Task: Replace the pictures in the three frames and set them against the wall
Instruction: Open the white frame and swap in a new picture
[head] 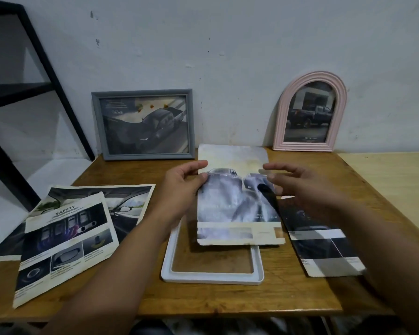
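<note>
1. Car picture (237,209): pinched at its upper left edge by the left hand (182,187), held above the white frame (212,274).
2. Right hand (300,187): fingers spread, blurred, beside the picture's right edge; contact unclear.
3. Beyond the hands: grey frame (144,124) and pink arched frame (310,112), both leaning on the wall.
4. Left of the hands: loose brochure pages (68,238).

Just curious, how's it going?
Left hand pinching torn car picture; right hand open. White rectangular frame flat, empty. Nothing in the way.

The car picture (237,209) hides the white frame's (211,276) upper half; right hand (298,187) blurred.
</note>
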